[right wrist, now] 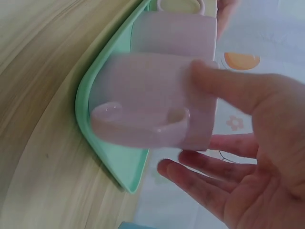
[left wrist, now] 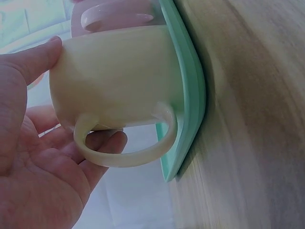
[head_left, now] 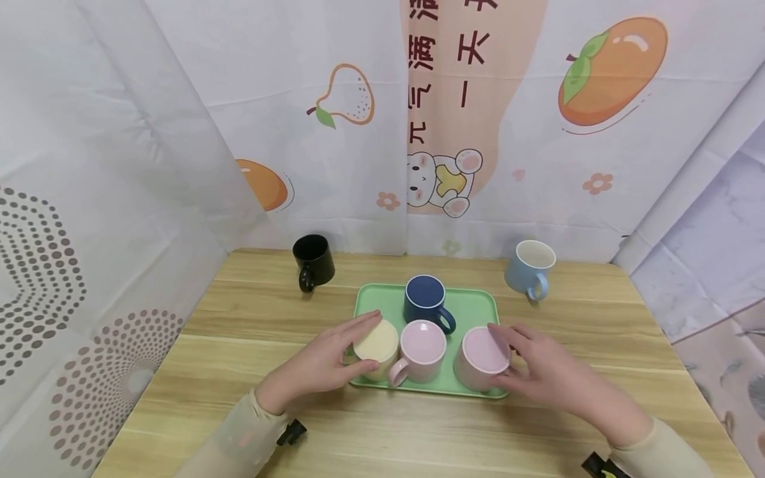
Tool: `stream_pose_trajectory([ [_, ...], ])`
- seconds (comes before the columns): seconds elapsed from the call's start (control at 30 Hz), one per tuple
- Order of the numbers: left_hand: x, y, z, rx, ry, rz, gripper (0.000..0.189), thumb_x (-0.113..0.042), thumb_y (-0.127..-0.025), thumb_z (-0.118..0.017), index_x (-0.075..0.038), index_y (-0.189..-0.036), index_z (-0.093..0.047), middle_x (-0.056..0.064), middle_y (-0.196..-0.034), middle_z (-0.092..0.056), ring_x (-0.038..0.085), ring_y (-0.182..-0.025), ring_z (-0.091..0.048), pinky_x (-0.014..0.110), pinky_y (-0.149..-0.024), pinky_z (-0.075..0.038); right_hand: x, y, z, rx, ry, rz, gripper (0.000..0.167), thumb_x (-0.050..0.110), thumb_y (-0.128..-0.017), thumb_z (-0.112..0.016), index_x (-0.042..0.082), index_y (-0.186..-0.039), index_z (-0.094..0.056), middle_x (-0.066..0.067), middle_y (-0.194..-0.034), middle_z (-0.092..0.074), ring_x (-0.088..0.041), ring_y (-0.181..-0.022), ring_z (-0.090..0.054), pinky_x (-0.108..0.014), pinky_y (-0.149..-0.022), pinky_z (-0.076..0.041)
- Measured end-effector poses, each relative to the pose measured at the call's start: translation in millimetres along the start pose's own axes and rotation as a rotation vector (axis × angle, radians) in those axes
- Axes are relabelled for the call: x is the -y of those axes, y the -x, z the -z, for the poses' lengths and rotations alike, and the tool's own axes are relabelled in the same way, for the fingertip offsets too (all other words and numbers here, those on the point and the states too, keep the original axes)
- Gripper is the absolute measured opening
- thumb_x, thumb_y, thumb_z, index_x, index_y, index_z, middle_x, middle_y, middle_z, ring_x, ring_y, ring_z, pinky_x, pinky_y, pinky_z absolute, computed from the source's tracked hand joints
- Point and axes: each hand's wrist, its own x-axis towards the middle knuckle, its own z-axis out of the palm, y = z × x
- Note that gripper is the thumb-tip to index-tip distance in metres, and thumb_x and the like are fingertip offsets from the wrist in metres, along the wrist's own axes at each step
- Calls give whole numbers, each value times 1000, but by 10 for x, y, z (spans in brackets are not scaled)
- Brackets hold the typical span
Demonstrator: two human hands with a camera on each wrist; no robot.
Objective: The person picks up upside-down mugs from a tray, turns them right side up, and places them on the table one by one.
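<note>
On a green tray (head_left: pixel 472 305) stand several mugs. My left hand (head_left: pixel 319 362) holds the pale yellow mug (head_left: pixel 376 345) at the tray's left end, thumb on the near side and fingers on the far side. In the left wrist view that mug's handle (left wrist: pixel 128 159) points away from the other mugs. At the right end, my right hand (head_left: pixel 550 372) grips a pink mug (head_left: pixel 483 355) between thumb and fingers near its rim; it looks blurred in the right wrist view. Between them sits another pink mug (head_left: pixel 423 348), with a dark blue mug (head_left: pixel 425 302) behind it.
A black mug (head_left: pixel 314 260) stands at the back left of the wooden table (head_left: pixel 251 318), and a light blue mug (head_left: pixel 528 269) at the back right. Behind the table hangs a white printed curtain (head_left: pixel 335 172), with more cloth at both sides.
</note>
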Motion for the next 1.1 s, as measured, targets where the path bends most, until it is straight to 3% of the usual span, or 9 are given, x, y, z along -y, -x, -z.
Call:
stream_pose_trajectory([
  [0.17, -14, -3, 12, 0, 7, 7, 79, -40, -103, -78, -10, -168, -43, 7, -174, -39, 28, -158, -42, 50, -126, -39, -54, 44, 49, 30, -40, -52, 60, 23, -84, -97, 5, -135, -71, 5, -103, -72, -12, -83, -68, -29, -69, -61],
  [0.3, -13, 6, 13, -1, 5, 8, 80, -41, -104, -78, -9, -168, -43, 7, -174, -39, 28, -158, -42, 50, -126, -39, -61, 44, 68, 53, -53, -75, 39, 24, -86, -96, 15, -119, -78, 13, -87, -68, -3, -74, -62, -23, -59, -53],
  [0.4, -5, 8, 9, -2, 5, 9, 80, -42, -104, -77, -10, -168, -43, 7, -174, -39, 28, -158, -42, 50, -126, -39, -57, 41, 75, 87, -59, -99, 27, 28, -87, -95, 21, -107, -78, 17, -83, -65, -2, -73, -61, -22, -58, -52],
  [0.63, 15, 5, -5, -9, -10, -9, 80, -42, -104, -77, -8, -167, -43, 8, -174, -39, 28, -158, -42, 49, -126, -38, -44, 45, 70, 120, -60, -114, 19, 30, -88, -93, 25, -93, -76, 19, -79, -66, 0, -71, -62, -23, -58, -52],
  [0.77, 11, 4, -2, -9, -13, -7, 80, -41, -103, -77, -7, -167, -43, 9, -174, -40, 29, -158, -42, 49, -127, -38, -50, 35, 26, 103, -45, -72, 21, 23, -87, -92, 27, -84, -72, 20, -75, -65, 4, -68, -60, -22, -57, -52],
  [0.9, -1, 5, 4, -6, -9, 2, 80, -41, -103, -78, -7, -167, -43, 8, -174, -40, 28, -158, -42, 49, -127, -38, -55, 36, -30, 76, 10, -31, 35, 15, -84, -91, 27, -71, -60, 22, -67, -52, 6, -63, -46, -20, -53, -42],
  [1.0, -5, 5, 3, -6, -10, -2, 80, -40, -104, -77, -7, -167, -43, 9, -174, -40, 29, -158, -42, 50, -127, -38, -43, 42, -60, 62, 52, -33, 45, 12, -82, -91, 26, -66, -52, 19, -64, -40, 3, -61, -36, -21, -52, -34],
  [1.1, -5, 5, -3, -5, -6, -5, 80, -41, -104, -77, -6, -167, -43, 10, -174, -40, 29, -158, -42, 50, -127, -38, -38, 42, -70, 40, 96, -43, 48, 7, -80, -91, 26, -65, -50, 19, -65, -37, 2, -61, -34, -22, -53, -32],
])
